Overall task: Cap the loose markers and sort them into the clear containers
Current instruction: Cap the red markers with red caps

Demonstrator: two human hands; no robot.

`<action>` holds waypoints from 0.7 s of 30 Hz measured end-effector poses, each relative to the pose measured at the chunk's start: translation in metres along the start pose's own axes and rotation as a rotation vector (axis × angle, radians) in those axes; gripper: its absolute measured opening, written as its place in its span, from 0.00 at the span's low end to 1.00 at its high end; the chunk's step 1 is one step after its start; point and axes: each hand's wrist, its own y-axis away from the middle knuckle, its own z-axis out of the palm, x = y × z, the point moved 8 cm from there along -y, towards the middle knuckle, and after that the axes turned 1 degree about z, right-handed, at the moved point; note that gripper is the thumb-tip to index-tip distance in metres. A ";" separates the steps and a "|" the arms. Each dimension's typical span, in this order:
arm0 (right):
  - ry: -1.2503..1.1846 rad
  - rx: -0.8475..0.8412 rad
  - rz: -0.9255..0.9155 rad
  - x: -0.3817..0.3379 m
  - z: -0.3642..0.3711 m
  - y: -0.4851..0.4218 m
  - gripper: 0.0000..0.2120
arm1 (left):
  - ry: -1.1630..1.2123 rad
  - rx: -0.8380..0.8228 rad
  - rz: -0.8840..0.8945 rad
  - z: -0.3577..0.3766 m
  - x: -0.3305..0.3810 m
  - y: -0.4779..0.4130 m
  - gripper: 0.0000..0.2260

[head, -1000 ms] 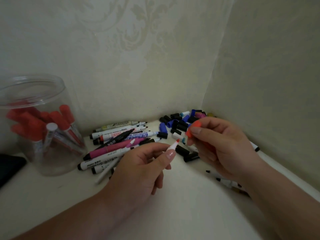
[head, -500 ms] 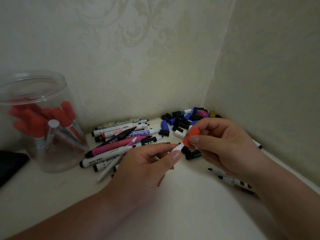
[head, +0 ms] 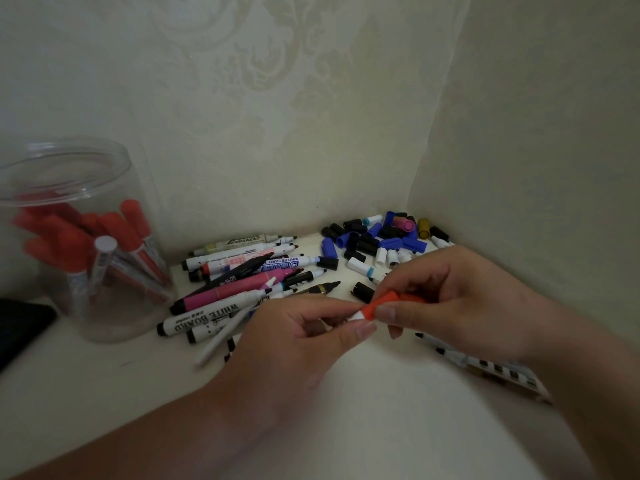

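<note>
My left hand (head: 298, 344) pinches a white marker (head: 356, 316) whose body is mostly hidden in my fingers. My right hand (head: 460, 299) grips a red cap (head: 382, 304) that sits over the marker's tip. The two hands meet above the white shelf, just in front of a pile of uncapped markers (head: 242, 278). Behind the hands, in the corner, lies a heap of loose caps (head: 377, 240) in black, blue, white, pink and gold. A clear jar (head: 79, 237) at the left holds several red-capped markers.
Wallpapered walls close the corner behind and on the right. A few more markers (head: 485, 365) lie under my right wrist. A dark object (head: 20, 327) sits at the left edge beside the jar. The white shelf (head: 346, 427) stretches toward me.
My right hand brought the red cap down to the marker tip and pushed it on. Both hands have drifted slightly lower and nearer together.
</note>
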 end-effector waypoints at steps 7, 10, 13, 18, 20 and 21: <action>0.044 -0.034 0.030 -0.001 0.006 -0.001 0.11 | -0.048 -0.002 0.025 0.000 -0.001 -0.001 0.05; 0.020 -0.028 0.064 0.001 0.006 -0.001 0.10 | -0.061 -0.005 -0.006 0.000 -0.002 -0.001 0.06; -0.011 0.029 0.083 0.002 0.008 -0.003 0.13 | -0.016 0.012 -0.051 -0.001 -0.004 -0.003 0.06; -0.242 0.300 0.090 0.010 0.014 -0.012 0.13 | 0.159 0.005 -0.167 -0.005 -0.018 -0.006 0.10; -0.362 0.364 0.080 0.012 0.014 -0.014 0.11 | 0.220 -0.023 -0.197 -0.004 -0.023 -0.007 0.13; -0.406 0.396 0.075 0.014 0.012 -0.014 0.10 | 0.276 -0.015 -0.207 -0.004 -0.025 -0.008 0.13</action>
